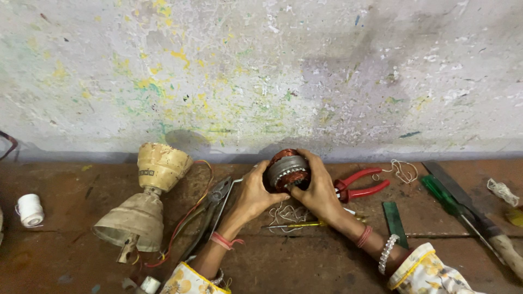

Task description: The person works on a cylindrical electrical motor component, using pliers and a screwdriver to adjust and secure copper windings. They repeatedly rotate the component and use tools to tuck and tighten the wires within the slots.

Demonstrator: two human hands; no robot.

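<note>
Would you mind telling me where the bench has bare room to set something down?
Bare wood lies between the white thread spool and the cream cone-shaped fan housings, and between the forearms. It is crowded around both hands: grey pliers, red-handled pliers, green-handled screwdriver.

Wall: pale plaster point(261, 71) flecked with yellow and green paint stood behind the bench.
Bench: a worn reddish-brown surface point(305, 261).
Left side: a white thread spool point(30, 210) lay well apart from a dirty cream fan housing point(144, 198) trailing red and yellow wires point(188, 218).
Middle: grey pliers point(213, 209) and a yellow screwdriver point(294, 224) lay flat.
Right side: red-handled pliers point(360, 185), loose white string point(402, 171), a green screwdriver point(444, 198), a green strip point(394, 220).
</note>
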